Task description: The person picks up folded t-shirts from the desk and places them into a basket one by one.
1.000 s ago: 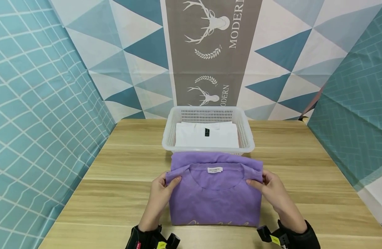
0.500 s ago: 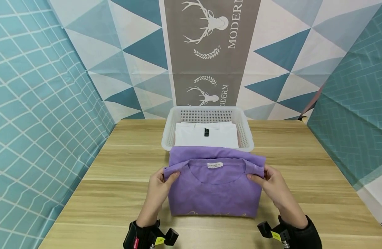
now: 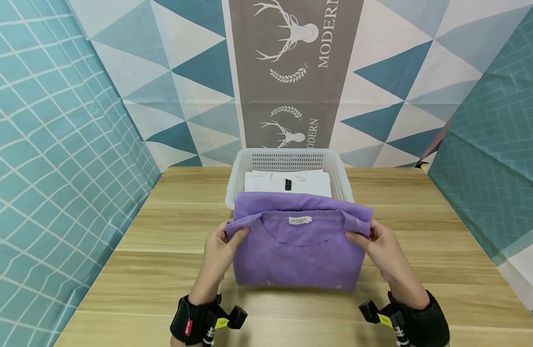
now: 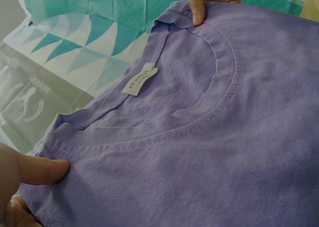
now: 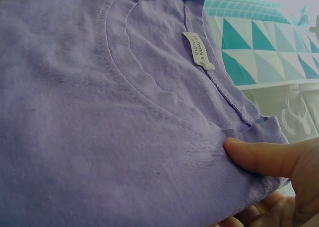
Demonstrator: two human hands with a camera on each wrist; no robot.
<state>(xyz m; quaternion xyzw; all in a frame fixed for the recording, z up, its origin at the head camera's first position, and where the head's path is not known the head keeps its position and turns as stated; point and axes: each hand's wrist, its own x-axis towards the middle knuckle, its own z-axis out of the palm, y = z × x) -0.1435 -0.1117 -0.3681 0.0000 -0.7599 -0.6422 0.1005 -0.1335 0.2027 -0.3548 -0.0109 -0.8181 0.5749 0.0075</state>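
A folded purple T-shirt with a white neck label is lifted a little off the wooden table, its far edge in front of the white basket. My left hand pinches the shirt's left shoulder, thumb on top. My right hand pinches the right shoulder, thumb on top. The purple T-shirt fills the left wrist view, and the purple T-shirt fills the right wrist view too. A folded white shirt lies in the basket.
The basket stands at the table's far middle, against a patterned backdrop. Teal patterned cloth walls close in on both sides. Bare tabletop lies left and right of the shirt.
Both hands have lifted the purple shirt and carried it away from me toward the basket; its far edge now overlaps the basket's near rim in the head view.
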